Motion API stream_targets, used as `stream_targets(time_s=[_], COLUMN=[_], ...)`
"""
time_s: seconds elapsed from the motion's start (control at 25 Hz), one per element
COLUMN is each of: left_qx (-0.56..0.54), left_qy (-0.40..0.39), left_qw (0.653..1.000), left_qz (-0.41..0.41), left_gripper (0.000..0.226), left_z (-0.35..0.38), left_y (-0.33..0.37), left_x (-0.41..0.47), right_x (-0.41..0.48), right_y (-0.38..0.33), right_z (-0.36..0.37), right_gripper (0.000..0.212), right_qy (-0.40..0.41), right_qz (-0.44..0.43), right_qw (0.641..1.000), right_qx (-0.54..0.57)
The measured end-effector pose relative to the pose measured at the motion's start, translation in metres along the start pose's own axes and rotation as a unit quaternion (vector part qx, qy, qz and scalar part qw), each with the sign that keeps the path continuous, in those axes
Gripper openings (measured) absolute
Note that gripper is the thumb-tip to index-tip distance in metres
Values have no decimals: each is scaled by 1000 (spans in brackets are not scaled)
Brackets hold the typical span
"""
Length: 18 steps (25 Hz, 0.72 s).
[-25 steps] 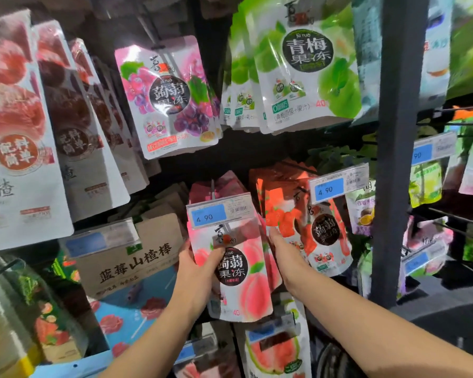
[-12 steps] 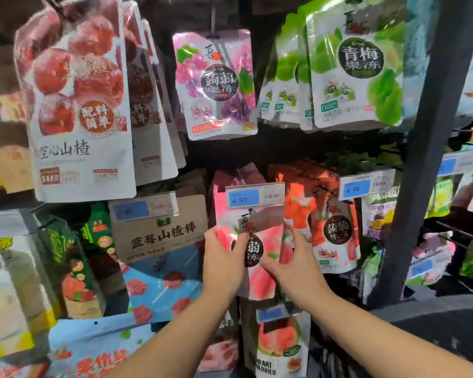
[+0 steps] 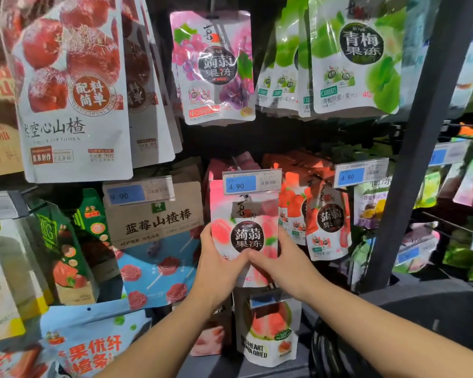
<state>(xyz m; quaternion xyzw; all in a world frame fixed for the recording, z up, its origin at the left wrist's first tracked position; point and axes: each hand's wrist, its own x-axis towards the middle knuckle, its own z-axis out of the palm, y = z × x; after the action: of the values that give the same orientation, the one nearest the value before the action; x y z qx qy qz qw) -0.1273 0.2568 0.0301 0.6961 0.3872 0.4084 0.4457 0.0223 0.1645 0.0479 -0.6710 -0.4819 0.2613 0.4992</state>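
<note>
**Both hands on a peach jelly pouch at a dim shop rack**

A dark display rack fills the view, its snack bags hanging from pegs in rows, with a dark upright post (image 3: 410, 148) at three o'clock. The peach jelly pouch (image 3: 245, 230) hangs at the centre, just under a blue price tag (image 3: 251, 181). The left hand (image 3: 219, 266) grips its left edge and the right hand (image 3: 281, 264) its right edge, thumbs meeting on the front.

- Three o'clock of it: a strawberry pouch (image 3: 327, 222).
- Nine o'clock: a brown hawthorn-stick bag (image 3: 156, 214).
- Six o'clock: a watermelon pouch (image 3: 268, 328).
- Twelve o'clock, higher up: a grape pouch (image 3: 213, 66).
- One o'clock: green plum pouches (image 3: 358, 55).
- Ten o'clock: white hawthorn bags (image 3: 71, 88).
</note>
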Motion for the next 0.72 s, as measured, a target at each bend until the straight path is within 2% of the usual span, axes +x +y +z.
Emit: stream_targets(time_s=[0.16, 0.28, 0.4, 0.56, 0.72], left_qx=[8, 29, 24, 34, 45], left_qy=[-26, -22, 15, 49, 64], left_qw=[1000, 999, 1000, 998, 997], left_qz=[6, 16, 12, 12, 17], left_gripper=[78, 70, 61, 53, 57], left_z=[-5, -4, 6, 18, 29], left_y=[-2, -1, 0, -6, -4], left_x=[3, 9, 22, 37, 47], right_x=[17, 31, 51, 73, 88], right_y=[11, 12, 11, 17, 25], right_z=[0, 1, 5, 11, 14], right_gripper=[93, 73, 54, 34, 43], right_qy=[-5, -28, -3, 14, 17], right_qz=[11, 30, 57, 52, 36], right_qw=[1000, 999, 997, 998, 999], right_qx=[-13, -32, -49, -37, 17])
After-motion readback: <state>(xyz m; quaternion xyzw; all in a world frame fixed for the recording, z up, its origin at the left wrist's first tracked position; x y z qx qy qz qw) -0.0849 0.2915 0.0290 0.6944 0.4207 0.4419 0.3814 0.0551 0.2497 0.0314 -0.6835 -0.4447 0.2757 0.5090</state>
